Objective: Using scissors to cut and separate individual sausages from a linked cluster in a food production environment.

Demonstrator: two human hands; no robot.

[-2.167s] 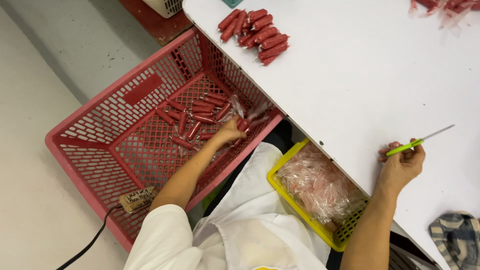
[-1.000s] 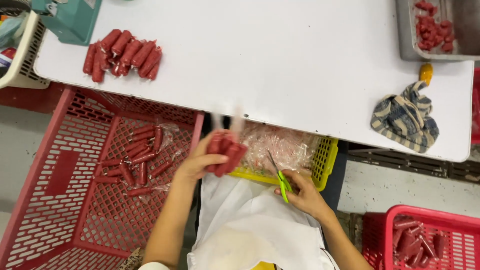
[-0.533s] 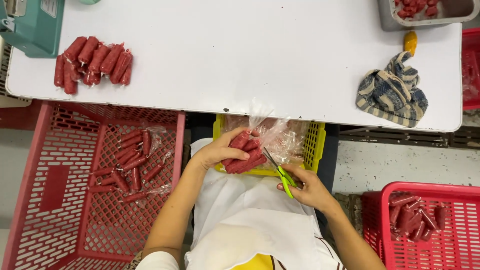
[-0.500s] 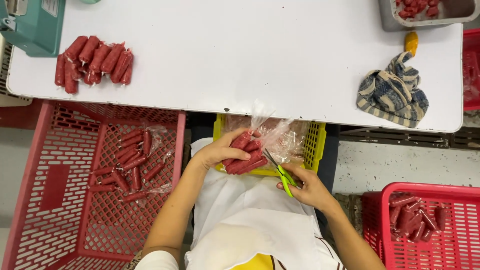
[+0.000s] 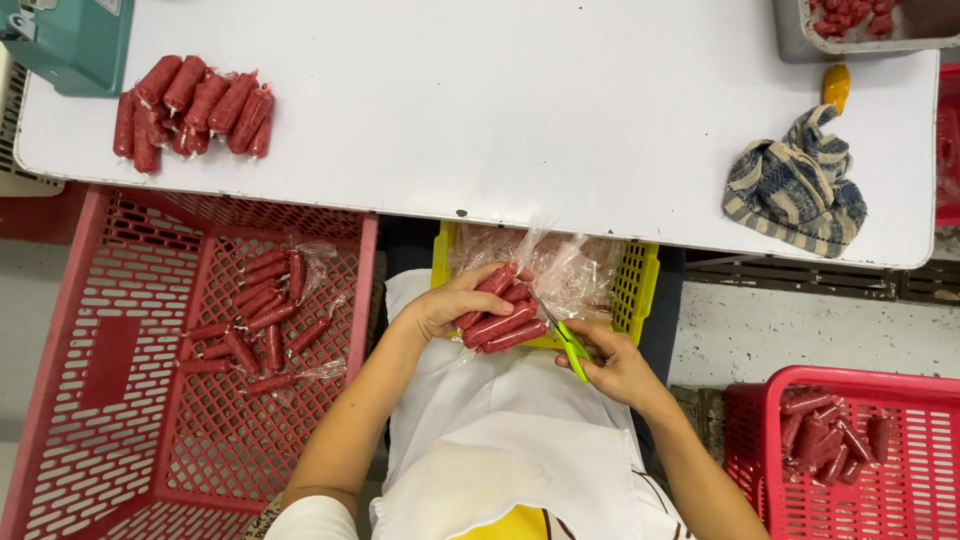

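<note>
Your left hand (image 5: pixel 445 310) has its grip closed round a wrapped bunch of red sausages (image 5: pixel 497 318) over the yellow basket (image 5: pixel 640 290), long axis running left-right toward your right hand (image 5: pixel 615 365), whose grip is shut on green scissors (image 5: pixel 562 335) touching the bunch's right end, white surface (image 5: pixel 500 110) beyond.

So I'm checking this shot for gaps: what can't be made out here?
Head view only:
- Yellow basket: far half hidden under the white table.
- Scissors: blade tips hidden among the sausages in the left hand.
- Grey tray: cut off by the top edge.
- Right hand: palm hidden.
</note>
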